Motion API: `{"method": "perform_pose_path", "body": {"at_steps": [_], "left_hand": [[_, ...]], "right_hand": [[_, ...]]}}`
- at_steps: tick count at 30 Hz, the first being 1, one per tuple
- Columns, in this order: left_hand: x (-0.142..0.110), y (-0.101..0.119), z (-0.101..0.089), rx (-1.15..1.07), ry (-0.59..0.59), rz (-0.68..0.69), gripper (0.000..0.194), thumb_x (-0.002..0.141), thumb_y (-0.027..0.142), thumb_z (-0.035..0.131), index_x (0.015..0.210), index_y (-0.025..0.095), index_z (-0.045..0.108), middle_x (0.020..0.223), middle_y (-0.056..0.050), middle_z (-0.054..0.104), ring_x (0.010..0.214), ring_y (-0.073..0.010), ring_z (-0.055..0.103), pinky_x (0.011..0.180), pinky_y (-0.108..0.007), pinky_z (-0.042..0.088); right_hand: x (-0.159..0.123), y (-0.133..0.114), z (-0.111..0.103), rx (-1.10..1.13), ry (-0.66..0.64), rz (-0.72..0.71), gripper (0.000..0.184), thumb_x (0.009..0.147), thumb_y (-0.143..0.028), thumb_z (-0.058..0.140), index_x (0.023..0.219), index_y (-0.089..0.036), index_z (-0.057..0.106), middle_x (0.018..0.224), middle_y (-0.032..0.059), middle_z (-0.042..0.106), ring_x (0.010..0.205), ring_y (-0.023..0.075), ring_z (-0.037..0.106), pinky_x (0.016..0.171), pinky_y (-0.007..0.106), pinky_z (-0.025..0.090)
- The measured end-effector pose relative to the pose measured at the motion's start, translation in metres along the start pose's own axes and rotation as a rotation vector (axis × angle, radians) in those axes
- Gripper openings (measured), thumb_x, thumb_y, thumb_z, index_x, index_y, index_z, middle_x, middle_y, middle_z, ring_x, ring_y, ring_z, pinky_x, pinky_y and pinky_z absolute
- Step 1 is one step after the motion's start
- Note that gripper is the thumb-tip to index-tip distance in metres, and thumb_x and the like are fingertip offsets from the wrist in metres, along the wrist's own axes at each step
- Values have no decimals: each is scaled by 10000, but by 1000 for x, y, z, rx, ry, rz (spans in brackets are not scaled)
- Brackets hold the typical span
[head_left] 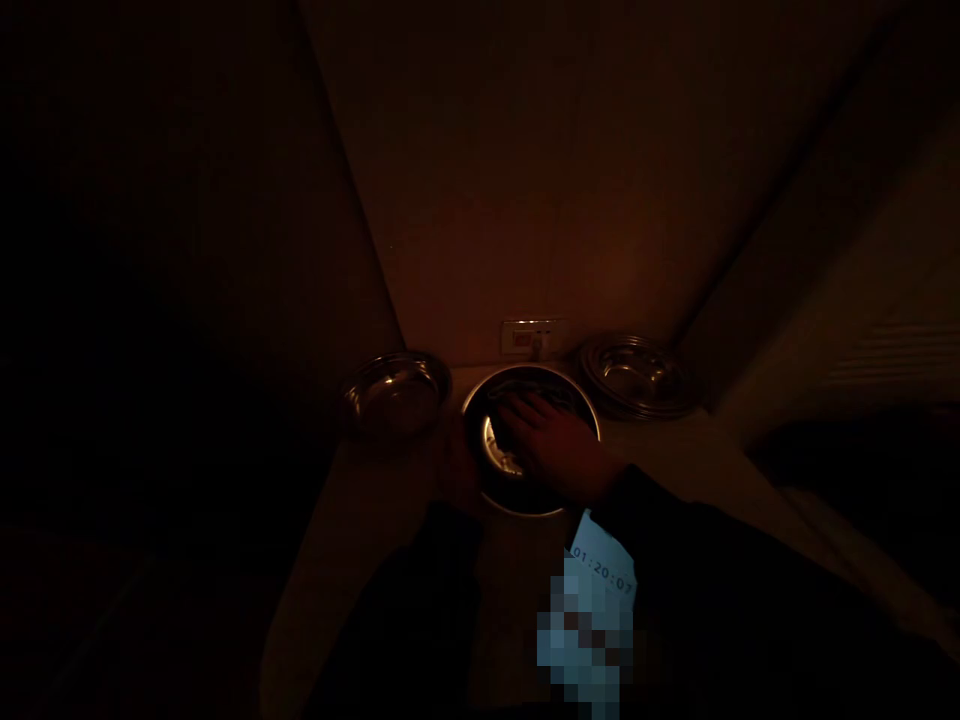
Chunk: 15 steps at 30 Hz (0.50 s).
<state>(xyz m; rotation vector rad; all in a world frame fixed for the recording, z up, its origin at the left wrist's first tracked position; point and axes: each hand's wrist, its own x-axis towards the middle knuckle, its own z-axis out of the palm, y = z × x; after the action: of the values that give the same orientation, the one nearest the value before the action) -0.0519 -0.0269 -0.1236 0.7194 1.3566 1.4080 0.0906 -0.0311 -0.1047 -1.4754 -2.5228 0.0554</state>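
In the dim head view a round metal bowl (540, 514) stands on the table in front of me. My right hand (562, 445) reaches into it from the right, fingers extended and bent down over a dark patch inside. What lies beneath those fingers is too dark to make out. A bright reflection shows on the bowl's bottom beside them. My left hand (455, 468) is at the bowl's left side, apparently against its outer wall. Shadow hides its fingers.
Another metal bowl (394, 400) stands at the back left of the table (390, 520). Stacked metal dishes (637, 375) sit at the back right. A wall socket (531, 337) with a plug is behind. Below my right sleeve, a lit screen (602, 562) reads 01:20:07.
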Motion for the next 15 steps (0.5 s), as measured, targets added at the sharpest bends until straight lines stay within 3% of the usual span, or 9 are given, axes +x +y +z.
{"method": "perform_pose_path", "body": {"at_steps": [4,9,13,15], "left_hand": [[-1,0,1,130,-2,30,292,929,260,404,901,185,685,904,-80,731,1040,-276,640,1013,-411,416],[6,-5,-9,294,25,190,234,865,164,456,935,163,679,1005,-76,718,1033,-242,631,1012,-390,418],[10,-8,-9,271,28,215,271,889,209,409,913,156,673,973,-73,703,987,-228,629,967,-357,439],[12,-11,-7,191,15,189,264,886,244,425,914,156,673,955,-69,702,998,-232,625,969,-348,432]], "right_hand": [[2,-8,5,14,2,-13,492,914,-174,440,1403,-122,446,1482,140,414,1350,344,346,1038,520,373],[-5,-20,8,82,-96,-214,431,883,-146,495,1307,-188,559,1419,78,509,1317,282,404,1046,468,378],[-24,-11,-4,273,-245,-346,410,871,-82,472,1251,-159,604,1359,103,558,1276,208,467,1039,351,405],[-29,-7,-6,313,-253,-360,403,881,-80,459,1247,-162,606,1357,105,555,1255,179,491,1027,309,415]]}}
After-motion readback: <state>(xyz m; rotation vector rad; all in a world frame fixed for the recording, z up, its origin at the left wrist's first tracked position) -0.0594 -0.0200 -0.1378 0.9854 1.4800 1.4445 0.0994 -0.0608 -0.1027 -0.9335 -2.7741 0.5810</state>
